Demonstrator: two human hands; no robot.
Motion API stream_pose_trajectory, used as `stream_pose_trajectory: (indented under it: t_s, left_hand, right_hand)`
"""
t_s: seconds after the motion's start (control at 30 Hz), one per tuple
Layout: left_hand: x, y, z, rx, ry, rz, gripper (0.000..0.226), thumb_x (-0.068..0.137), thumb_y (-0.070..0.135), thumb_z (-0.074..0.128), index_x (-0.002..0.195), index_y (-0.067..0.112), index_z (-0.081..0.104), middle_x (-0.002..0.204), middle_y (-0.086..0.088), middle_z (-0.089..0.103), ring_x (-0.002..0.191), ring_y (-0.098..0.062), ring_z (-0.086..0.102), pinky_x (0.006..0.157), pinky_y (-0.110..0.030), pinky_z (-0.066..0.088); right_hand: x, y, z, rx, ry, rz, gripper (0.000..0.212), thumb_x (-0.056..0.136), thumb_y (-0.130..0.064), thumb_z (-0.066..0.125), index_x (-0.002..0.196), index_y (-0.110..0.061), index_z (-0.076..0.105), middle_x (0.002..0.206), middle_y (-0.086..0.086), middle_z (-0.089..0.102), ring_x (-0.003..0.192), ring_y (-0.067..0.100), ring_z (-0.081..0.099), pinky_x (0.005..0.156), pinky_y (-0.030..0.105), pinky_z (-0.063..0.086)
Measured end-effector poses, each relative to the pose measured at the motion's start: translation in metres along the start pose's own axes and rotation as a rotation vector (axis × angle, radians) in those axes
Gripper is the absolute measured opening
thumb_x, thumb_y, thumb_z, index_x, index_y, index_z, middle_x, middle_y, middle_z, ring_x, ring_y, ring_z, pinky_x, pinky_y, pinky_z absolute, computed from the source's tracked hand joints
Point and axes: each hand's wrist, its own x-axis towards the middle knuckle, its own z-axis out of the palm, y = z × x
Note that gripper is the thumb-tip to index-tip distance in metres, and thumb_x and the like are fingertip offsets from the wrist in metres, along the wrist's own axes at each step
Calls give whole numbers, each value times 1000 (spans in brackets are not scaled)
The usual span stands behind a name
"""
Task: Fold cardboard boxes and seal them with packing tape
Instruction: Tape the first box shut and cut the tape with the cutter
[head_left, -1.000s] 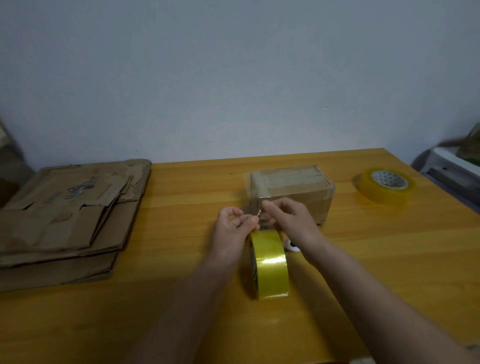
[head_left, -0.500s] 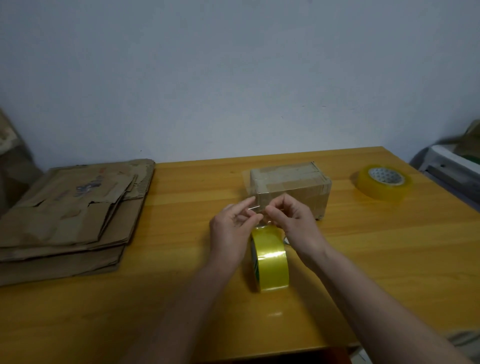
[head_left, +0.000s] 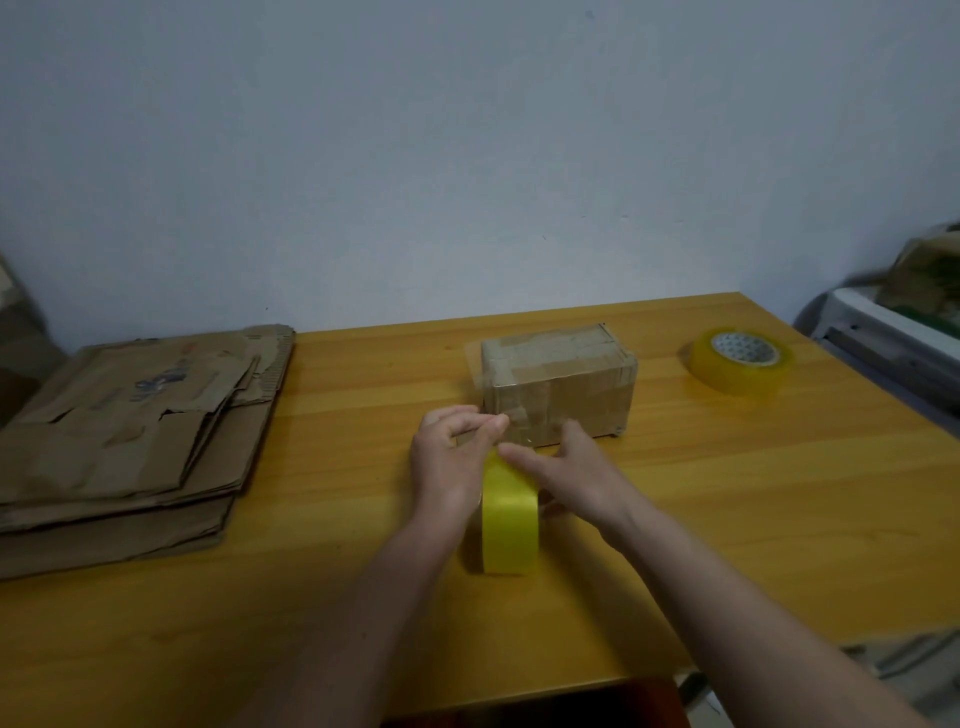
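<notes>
A small cardboard box (head_left: 561, 387), closed and wrapped in clear tape, sits at the middle of the wooden table (head_left: 727, 493). Just in front of it a yellow tape roll (head_left: 509, 519) stands on its edge. My left hand (head_left: 452, 457) is left of the roll, with thumb and fingertips pinched together at the box's near left corner, apparently on the tape strip. My right hand (head_left: 571, 467) reaches across from the right with straight fingers, its index tip touching the top of the roll. The hand is motion-blurred.
A stack of flattened cardboard boxes (head_left: 130, 436) lies at the table's left. A second tape roll (head_left: 740, 366) lies flat at the far right. A white unit (head_left: 893, 343) stands beyond the right edge. The wall is close behind.
My right hand has left the pinch it shared with my left hand and dropped onto the roll with fingers straightened. My left hand stays pinched near the box corner.
</notes>
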Motion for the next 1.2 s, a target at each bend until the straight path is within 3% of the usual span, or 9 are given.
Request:
stream_pose_trajectory:
  t_s: [0.13, 0.27, 0.4, 0.6, 0.77, 0.87, 1.0, 1.1, 1.2]
  left_hand:
    - [-3, 1, 12, -64, 15, 31, 9, 84, 15, 73, 84, 7, 75, 102, -6, 65, 95, -15, 63, 79, -23, 51]
    - [-6, 9, 24, -141, -54, -3, 20, 97, 13, 56, 109, 12, 71, 116, -7, 60, 100, -18, 61, 78, -22, 56]
    - [13, 9, 27, 501, 94, 331, 47, 103, 5, 34, 148, 17, 36, 147, 0, 41, 132, -16, 34, 108, -27, 33]
    - [79, 24, 26, 1118, -445, 386, 51, 104, 23, 23, 154, 28, 12, 163, 2, 1, 150, -18, -5, 121, -45, -4]
    - [101, 23, 15, 1190, -596, 305, 44, 102, 32, 19, 144, 30, 34, 162, -12, 8, 149, -31, -3, 120, -53, 0]
    - [101, 26, 9, 1033, -608, 299, 32, 101, 27, 25, 120, 25, 51, 138, -12, 49, 132, -27, 36, 107, -40, 28]
    - [90, 22, -12, 804, -601, 274, 29, 104, 28, 31, 101, 25, 60, 118, -7, 61, 108, -24, 51, 80, -30, 35]
    - [82, 10, -34, 703, -497, 280, 32, 104, 26, 38, 105, 19, 69, 115, -9, 57, 110, -21, 49, 85, -26, 33]
    - [80, -7, -47, 625, -420, 328, 30, 103, 26, 42, 107, 16, 70, 132, -4, 51, 126, -19, 40, 105, -28, 28]
  right_hand:
    - [-10, 3, -10, 282, -121, 90, 71, 82, -24, 75, 138, -8, 35, 97, 10, 65, 74, 18, 65, 61, 32, 57]
    - [-14, 0, -45, 70, -93, -32, 67, 82, -16, 74, 139, -20, 38, 117, 10, 56, 101, 26, 59, 87, 43, 54]
    - [-15, 5, -77, -426, -55, -63, 66, 87, -20, 67, 140, -28, 28, 120, 5, 52, 103, 24, 54, 87, 40, 50]
    - [3, 40, -77, -1006, -52, 64, 73, 89, -20, 58, 148, -24, 14, 136, 4, 51, 118, 25, 53, 81, 33, 46]
    - [15, 33, -74, -726, 106, -105, 81, 84, -43, 67, 148, -29, 19, 144, 3, 35, 129, 24, 42, 96, 37, 44]
    - [31, 16, -59, -259, 96, -270, 80, 89, -43, 61, 151, -32, 13, 158, 0, 12, 144, 23, 20, 115, 46, 26]
    - [47, -5, -37, 37, -22, -285, 55, 98, -45, 43, 144, -17, 38, 146, 1, 40, 135, 17, 37, 113, 43, 31]
    - [55, -17, -21, 42, -93, -268, 57, 98, -52, 33, 127, -10, 59, 127, 0, 58, 119, 15, 52, 106, 41, 39]
    - [72, -15, -1, -76, -83, -305, 52, 96, -52, 42, 130, -17, 59, 140, 9, 45, 129, 18, 42, 112, 39, 32]
